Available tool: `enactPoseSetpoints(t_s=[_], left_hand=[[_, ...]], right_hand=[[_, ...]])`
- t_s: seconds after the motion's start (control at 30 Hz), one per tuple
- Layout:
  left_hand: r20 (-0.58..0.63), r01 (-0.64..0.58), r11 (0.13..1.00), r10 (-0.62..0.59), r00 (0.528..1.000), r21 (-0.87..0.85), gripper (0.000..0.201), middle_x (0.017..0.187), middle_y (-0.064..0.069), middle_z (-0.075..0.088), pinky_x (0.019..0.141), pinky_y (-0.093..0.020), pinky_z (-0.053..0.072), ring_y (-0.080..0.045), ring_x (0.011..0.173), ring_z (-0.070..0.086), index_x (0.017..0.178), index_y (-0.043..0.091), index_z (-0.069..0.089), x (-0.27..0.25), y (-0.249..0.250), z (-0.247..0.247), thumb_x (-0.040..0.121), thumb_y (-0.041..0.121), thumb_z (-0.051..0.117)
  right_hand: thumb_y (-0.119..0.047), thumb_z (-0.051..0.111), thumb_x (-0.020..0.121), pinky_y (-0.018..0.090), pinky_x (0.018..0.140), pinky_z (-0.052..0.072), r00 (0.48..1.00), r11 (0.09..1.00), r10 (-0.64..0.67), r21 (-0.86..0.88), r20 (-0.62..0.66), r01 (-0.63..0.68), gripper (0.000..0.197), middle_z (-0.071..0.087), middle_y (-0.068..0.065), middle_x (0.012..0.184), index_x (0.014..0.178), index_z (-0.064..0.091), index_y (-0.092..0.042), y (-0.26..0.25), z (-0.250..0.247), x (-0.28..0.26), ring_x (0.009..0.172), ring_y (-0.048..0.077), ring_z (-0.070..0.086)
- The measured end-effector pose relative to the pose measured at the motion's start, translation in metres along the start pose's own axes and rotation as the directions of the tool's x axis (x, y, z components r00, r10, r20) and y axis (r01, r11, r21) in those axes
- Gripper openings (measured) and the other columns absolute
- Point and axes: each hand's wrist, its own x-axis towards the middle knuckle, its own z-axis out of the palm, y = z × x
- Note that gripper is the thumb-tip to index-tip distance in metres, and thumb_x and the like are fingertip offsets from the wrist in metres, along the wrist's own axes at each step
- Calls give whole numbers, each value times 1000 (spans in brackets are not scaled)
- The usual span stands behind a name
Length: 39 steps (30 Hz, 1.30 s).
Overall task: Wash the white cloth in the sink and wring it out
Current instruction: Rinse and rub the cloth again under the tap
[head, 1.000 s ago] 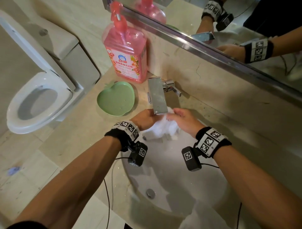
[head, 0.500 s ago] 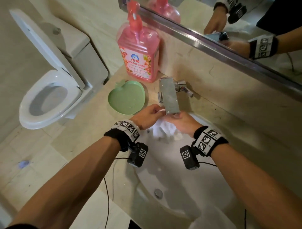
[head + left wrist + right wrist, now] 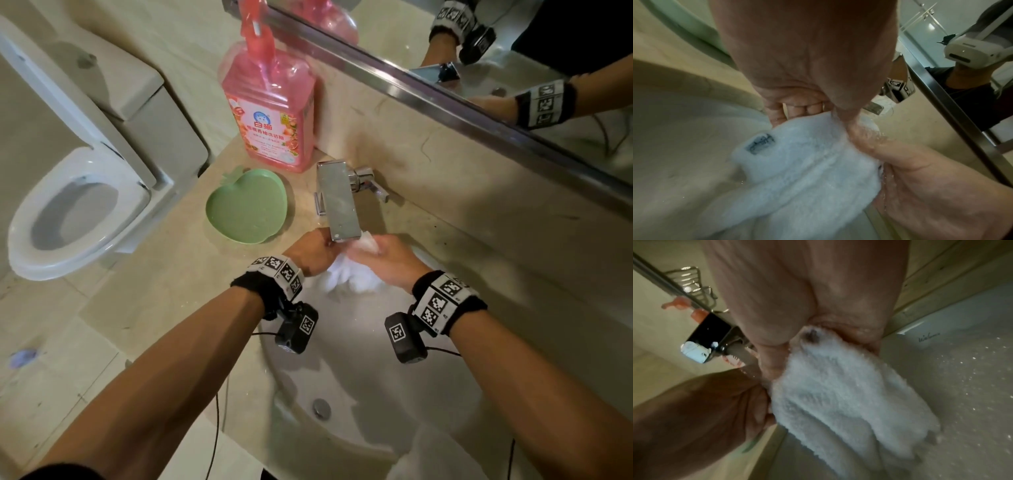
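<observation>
Cloth (image 3: 349,277): bunched between both hands, right under the faucet (image 3: 339,202) spout, hanging into the sink (image 3: 359,428) (top edge pokes up just past the spout tip).
Change: hands and cloth tucked closer under the spout than a second ago; less cloth showing from the head view, more gathered in the grip.
Meaning: likely mid-wash, rubbing under the water; wringing not yet begun.
Left hand (image 3: 313,251): fingers (image 3: 797,110) curled round the cloth's upper edge, gripping.
Right hand (image 3: 383,258): thumb and fingers closed on the cloth's other side, wet, touching the left hand.
Water: droplets on the right hand and basin; stream itself hidden behind the spout.
Nearby: green dish (image 3: 246,205) and pink bottle (image 3: 270,113) on the counter, left of the faucet; toilet (image 3: 78,212) further left.
</observation>
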Motion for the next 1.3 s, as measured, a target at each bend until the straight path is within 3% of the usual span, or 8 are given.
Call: enactPoseSetpoints(t_s=[0.13, 0.3, 0.5, 0.67, 0.87, 0.97, 1.17, 1.3], left_hand=[[75, 84, 986, -73, 995, -146, 39, 129, -11, 63, 102, -34, 44, -26, 119, 59, 130, 10, 60, 8, -6, 4, 99, 34, 55], [-26, 1, 995, -3, 1000, -97, 29, 116, 2, 67, 96, -35, 47, -19, 106, 62, 126, 25, 64, 4, -19, -2, 101, 29, 51], [-33, -130, 992, 130, 991, 6, 26, 112, 9, 67, 89, -23, 47, -13, 102, 62, 121, 23, 66, -10, -10, -26, 102, 26, 48], [27, -62, 998, 62, 998, 31, 26, 110, 7, 61, 90, -27, 42, -13, 103, 58, 121, 20, 63, -20, -4, -42, 101, 28, 49], [46, -34, 983, 26, 999, 181, 10, 99, -1, 63, 77, -29, 43, -24, 94, 62, 98, 19, 61, -21, -10, -41, 94, 12, 56], [7, -40, 992, 40, 999, 117, 15, 105, -1, 68, 85, -33, 50, -22, 99, 64, 106, 12, 60, -11, -7, -32, 92, 16, 63], [31, 82, 992, -79, 996, -93, 37, 117, -4, 68, 93, -33, 52, -13, 96, 67, 127, 19, 62, 7, -18, -12, 97, 40, 57], [-45, 32, 932, -51, 998, -362, 16, 104, 5, 72, 75, -11, 50, 8, 84, 66, 109, 25, 67, 9, -23, 1, 99, 18, 57]], right_hand=[[-36, 71, 92, 44, 82, 56, 999, 971, 5, 241, -46, 6, 25, 77, 12, 98, 103, 73, -14, -1, -13, -3, 91, 31, 74], [-17, 76, 88, 30, 69, 58, 996, 925, 40, 380, -83, -5, 11, 77, 0, 88, 97, 70, -17, -1, -20, -3, 82, 16, 74], [-13, 83, 78, 13, 69, 47, 989, 989, -145, -3, -7, 145, 21, 70, -12, 89, 90, 69, -23, -7, 3, -1, 77, -3, 63], [-15, 65, 94, 25, 64, 41, 979, 974, -195, -103, 66, 201, 12, 61, -5, 66, 82, 68, -17, -20, 26, 10, 62, 6, 51], [-11, 57, 94, 34, 76, 52, 978, 963, -198, -175, 64, 206, 28, 72, 2, 97, 104, 69, -33, -23, 20, 15, 84, 22, 65], [-14, 65, 92, 20, 66, 44, 964, 940, -230, -226, 136, 256, 37, 63, -27, 72, 82, 65, -50, -20, 18, 9, 70, -8, 58], [-42, 60, 86, 34, 75, 43, 994, 995, -95, 34, -50, 96, 32, 63, 2, 80, 96, 75, -15, -10, -1, 9, 76, 17, 57], [-35, 64, 86, 31, 70, 48, 996, 995, -56, 80, -64, 61, 13, 63, 2, 77, 85, 76, -28, -5, -8, 11, 72, 14, 60]])
